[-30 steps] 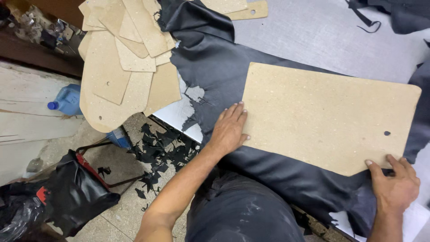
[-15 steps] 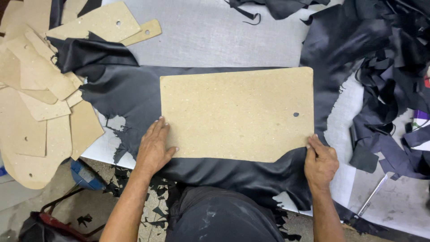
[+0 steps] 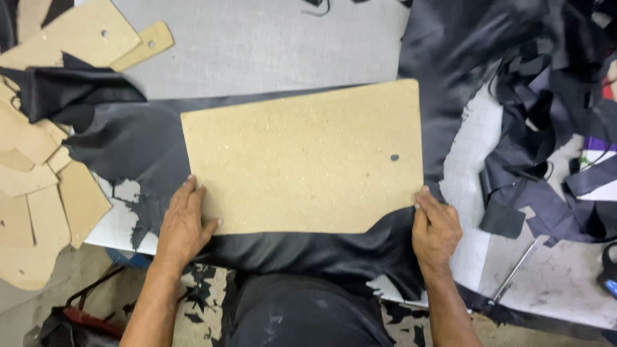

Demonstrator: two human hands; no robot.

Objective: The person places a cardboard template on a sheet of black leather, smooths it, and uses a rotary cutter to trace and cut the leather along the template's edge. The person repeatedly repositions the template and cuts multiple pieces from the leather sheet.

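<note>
Grey worktable point(image 3: 270, 51): a tan board template point(image 3: 302, 157) is laid flat on black leather point(image 3: 128, 141), pressed at its lower corners by the left hand point(image 3: 183, 225) and right hand point(image 3: 436, 228), fingers flat, nothing gripped.

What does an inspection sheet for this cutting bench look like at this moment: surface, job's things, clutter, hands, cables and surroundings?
Surface: grey work table, partly covered by black sheet material.
Job's things: large tan board template with one small hole lies flat on the black leather sheet.
Clutter: stack of smaller tan templates at the left edge; heap of black offcuts at the right.
Hands: left hand flat at the board's lower left corner; right hand at its lower right corner, fingertips touching the edge.
Cables: nothing seen.
Surroundings: black scraps on the floor; a thin metal rod lies lower right.
</note>
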